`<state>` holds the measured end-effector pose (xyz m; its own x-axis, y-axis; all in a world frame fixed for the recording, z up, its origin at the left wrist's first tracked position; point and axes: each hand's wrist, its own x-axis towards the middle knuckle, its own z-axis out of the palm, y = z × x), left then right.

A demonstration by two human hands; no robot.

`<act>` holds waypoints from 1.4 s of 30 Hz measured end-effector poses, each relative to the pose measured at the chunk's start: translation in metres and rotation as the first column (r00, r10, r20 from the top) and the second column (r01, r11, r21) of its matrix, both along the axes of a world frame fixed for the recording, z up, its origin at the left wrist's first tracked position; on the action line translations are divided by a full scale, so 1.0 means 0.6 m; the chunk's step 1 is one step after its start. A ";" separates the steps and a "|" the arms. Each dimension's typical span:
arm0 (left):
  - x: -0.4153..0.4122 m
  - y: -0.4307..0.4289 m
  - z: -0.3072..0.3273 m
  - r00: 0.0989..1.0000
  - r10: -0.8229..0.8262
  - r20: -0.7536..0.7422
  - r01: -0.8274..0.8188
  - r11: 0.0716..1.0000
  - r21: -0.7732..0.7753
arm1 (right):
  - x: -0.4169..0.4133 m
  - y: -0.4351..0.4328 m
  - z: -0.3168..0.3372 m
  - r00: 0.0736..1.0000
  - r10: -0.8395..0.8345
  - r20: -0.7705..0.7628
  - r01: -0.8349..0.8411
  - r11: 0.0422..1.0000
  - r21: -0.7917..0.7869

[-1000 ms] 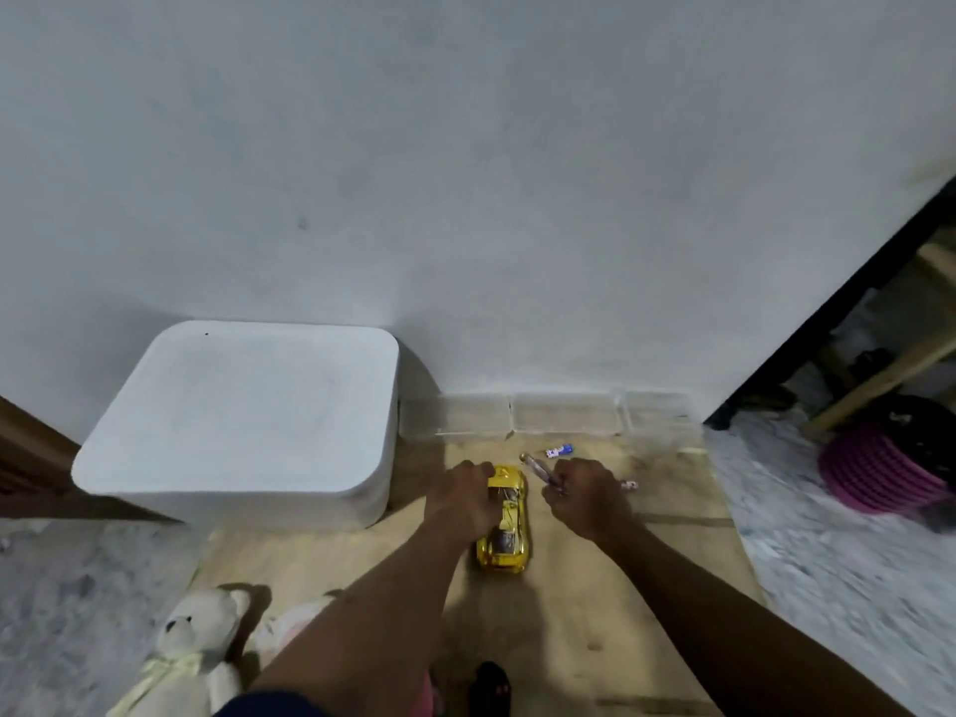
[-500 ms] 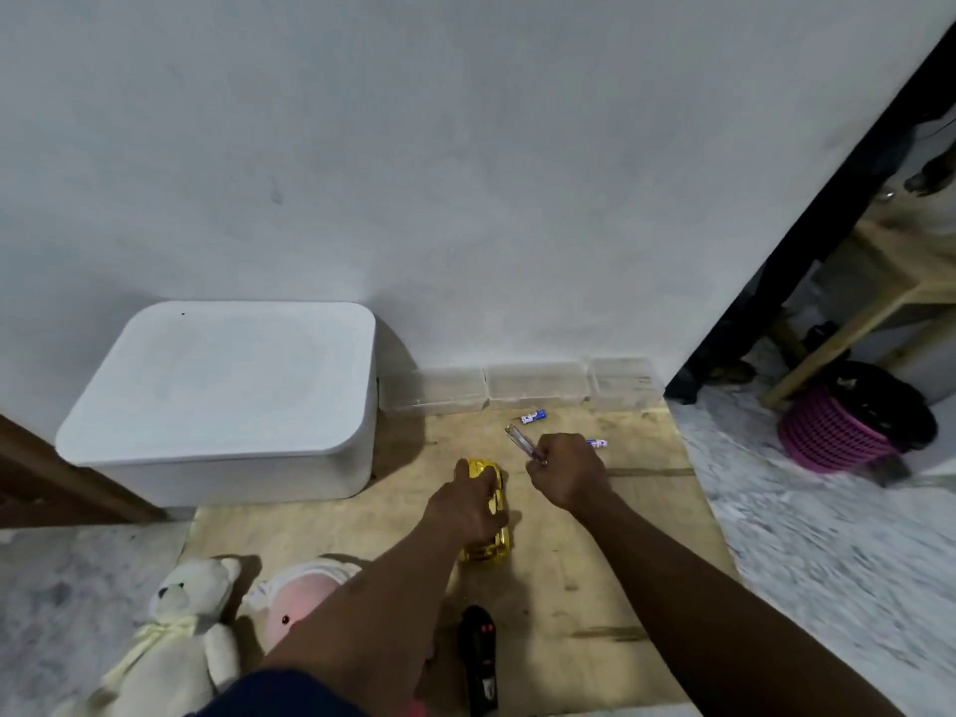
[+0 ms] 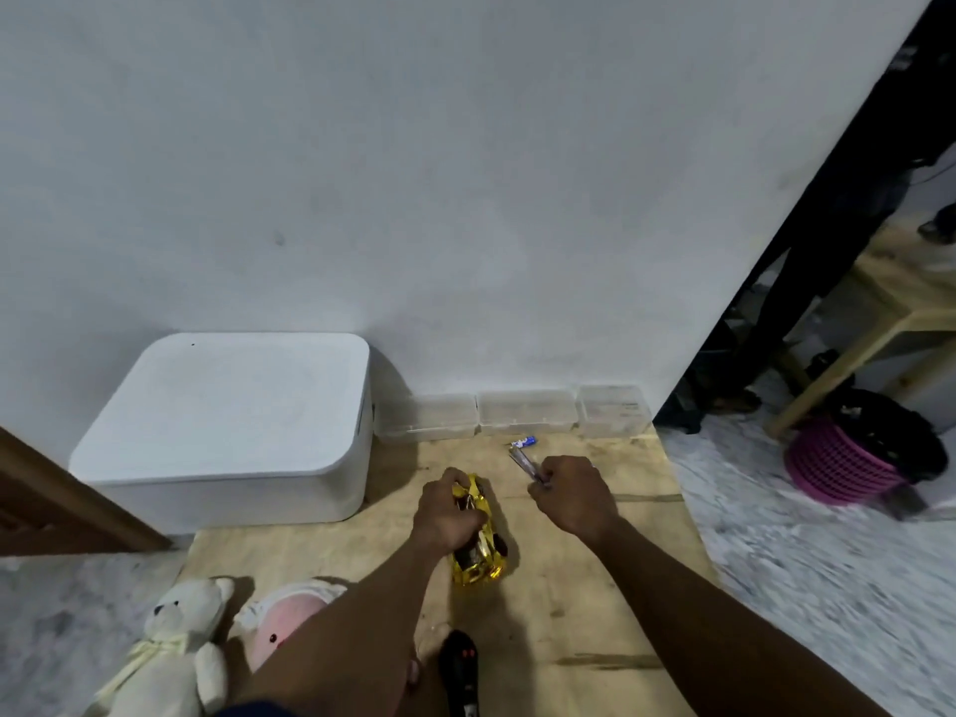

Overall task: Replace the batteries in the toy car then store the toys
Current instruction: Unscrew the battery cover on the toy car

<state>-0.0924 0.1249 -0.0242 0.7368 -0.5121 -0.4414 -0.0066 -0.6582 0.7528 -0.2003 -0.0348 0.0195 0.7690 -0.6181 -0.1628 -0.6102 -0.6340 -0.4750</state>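
Observation:
A shiny yellow toy car [image 3: 480, 553] lies on the wooden board [image 3: 595, 602]. My left hand [image 3: 449, 512] is closed over the car's far half. Just to the right, my right hand [image 3: 571, 493] is a fist around a thin screwdriver [image 3: 523, 464], whose shaft points up and left toward a blue and white battery [image 3: 524, 442] lying near the wall. A black remote control [image 3: 462, 670] lies at the board's near edge. A white teddy bear [image 3: 173, 649] and a pink plush toy [image 3: 289, 618] lie at the lower left.
A large white lidded storage box [image 3: 227, 426] stands against the wall on the left. Three small clear plastic containers [image 3: 525, 412] line the wall behind the board. At the right are a wooden bench [image 3: 879, 313] and a pink basket [image 3: 838, 465] on the marble floor.
My left hand has shifted its grip on the yellow car, which now lies turned at a slight angle. My right hand still holds the screwdriver. The camera view has moved.

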 end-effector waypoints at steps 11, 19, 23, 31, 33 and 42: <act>0.001 0.019 0.140 0.924 0.057 -0.378 -0.172 0.945 -0.278 | 0.036 0.019 0.083 0.973 0.010 0.230 -0.029 0.997 0.077; 0.023 0.024 0.193 0.956 0.014 -0.291 -0.123 0.925 -0.360 | 0.078 0.029 0.143 0.904 -0.076 0.422 -0.031 0.970 0.241; 0.033 0.024 0.192 0.992 -0.048 -0.117 0.010 0.951 -0.309 | 0.084 0.038 0.151 0.876 -0.113 0.469 -0.043 0.950 0.310; 0.026 0.025 0.199 0.985 -0.048 -0.163 -0.016 0.930 -0.367 | 0.083 0.039 0.165 0.812 -0.178 0.556 -0.046 0.930 0.365; 0.023 0.023 0.193 0.987 -0.048 -0.154 -0.015 0.925 -0.381 | 0.078 0.042 0.170 0.785 -0.202 0.586 -0.082 0.903 0.421; 0.014 0.019 0.171 0.994 -0.031 -0.106 -0.018 0.903 -0.429 | 0.060 0.049 0.170 0.682 -0.245 0.689 -0.130 0.887 0.443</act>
<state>-0.0837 0.1362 0.0784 0.6930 -0.6744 -0.2548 0.0876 -0.2720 0.9583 -0.1646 -0.0056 0.1213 0.7218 -0.6727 0.1626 0.0081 -0.2268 -0.9739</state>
